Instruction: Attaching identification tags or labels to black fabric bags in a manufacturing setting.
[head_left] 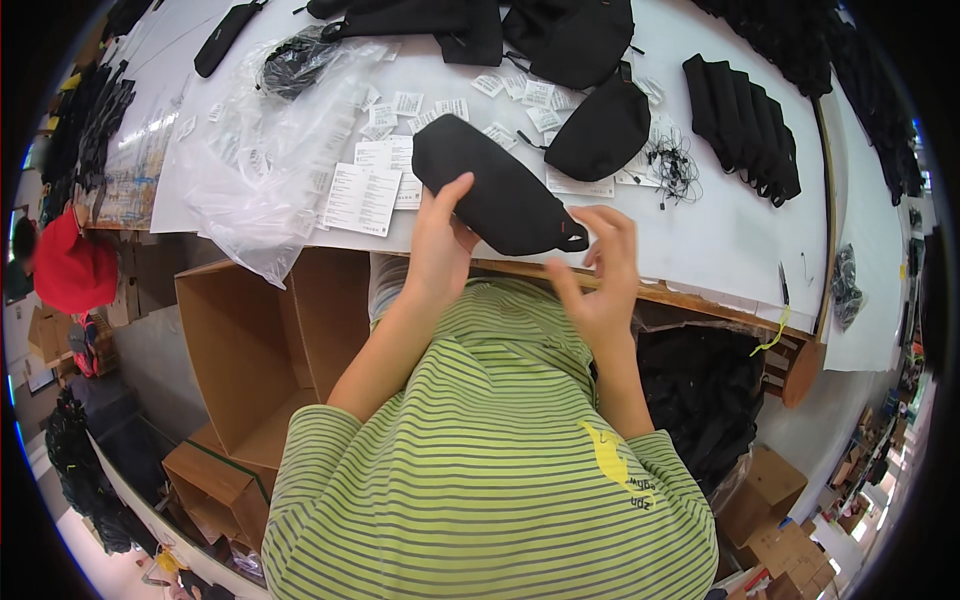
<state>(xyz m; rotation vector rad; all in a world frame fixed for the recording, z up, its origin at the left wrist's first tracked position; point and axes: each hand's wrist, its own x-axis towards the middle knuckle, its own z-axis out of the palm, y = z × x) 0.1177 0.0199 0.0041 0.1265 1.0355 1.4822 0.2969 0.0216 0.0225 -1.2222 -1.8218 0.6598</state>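
Note:
A black zip pouch [490, 185] with a small loop at its right end is held tilted above the table's near edge. My left hand [440, 245] grips it from below on its left side, the thumb lying across its face. Beside the loop end, my right hand [610, 265] is open, thumb and fingers apart; whether a fingertip touches the pouch I cannot tell. Just beyond lies another black pouch [600, 130] with a zip pull. White printed sheets [362, 198] and several small white labels [408, 103] are spread behind the held pouch.
Clear plastic bags [255, 170] lie crumpled on the left of the white table [730, 240]. At the right are a row of black pouches [740, 130], tangled black cords [675, 168] and snips [784, 285] near the edge. An open cardboard box [240, 350] stands below left.

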